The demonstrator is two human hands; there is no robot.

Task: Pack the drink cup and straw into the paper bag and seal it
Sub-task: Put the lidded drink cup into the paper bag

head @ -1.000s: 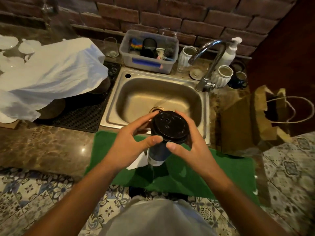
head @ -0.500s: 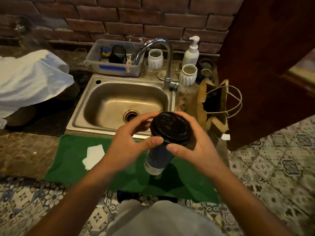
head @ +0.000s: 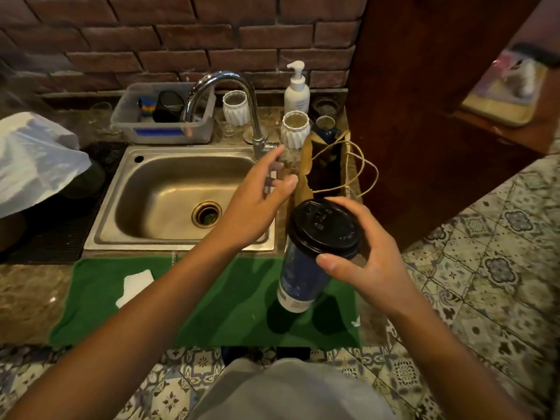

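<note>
Bare forearms, light grey garment (head: 291, 389) below

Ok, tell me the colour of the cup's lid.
Black; the lid shows best in the head view.

steel sink (head: 169, 189), tap (head: 224, 95), green mat (head: 212, 301)

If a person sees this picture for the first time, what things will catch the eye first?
First, the blue drink cup with its black lid, held by the right hand above the green mat. Next, the left hand, open, reaches toward the open paper bag standing right of the steel sink.
</note>
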